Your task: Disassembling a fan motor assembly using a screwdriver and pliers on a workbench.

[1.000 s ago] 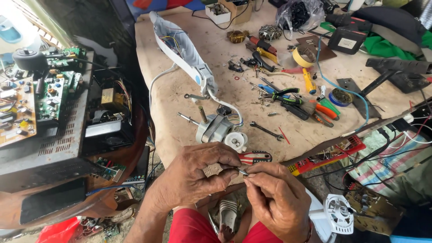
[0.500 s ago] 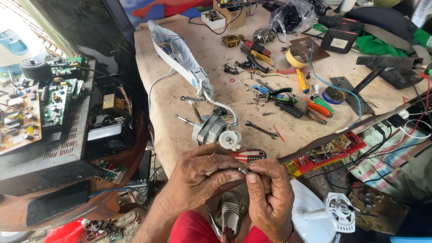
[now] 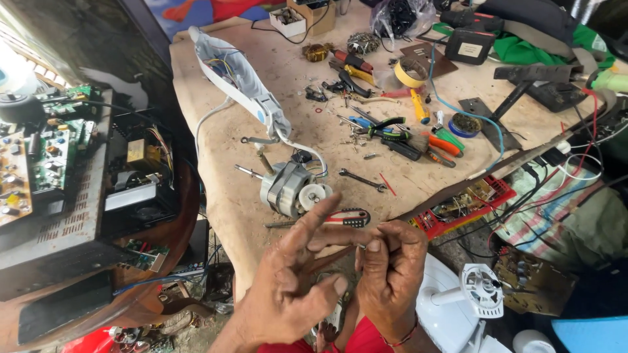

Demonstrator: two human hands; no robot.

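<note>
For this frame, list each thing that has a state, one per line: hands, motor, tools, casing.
left hand: fingers spread, holding nothing clearly visible
right hand: fingers curled, pinching something too small to identify
fan motor: bare, lying on its side
white casing: opened, wires exposed
small wrench: lying flat
tape roll: lying flat

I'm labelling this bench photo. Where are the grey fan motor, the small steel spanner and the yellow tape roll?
Grey fan motor [image 3: 286, 188], head view, metal casing.
Small steel spanner [image 3: 363, 180], head view, mid-shaft.
Yellow tape roll [image 3: 401, 76], head view, near rim.

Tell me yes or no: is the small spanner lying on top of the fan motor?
No. The small spanner lies flat on the bare workbench, apart from the fan motor and to its right.
</note>
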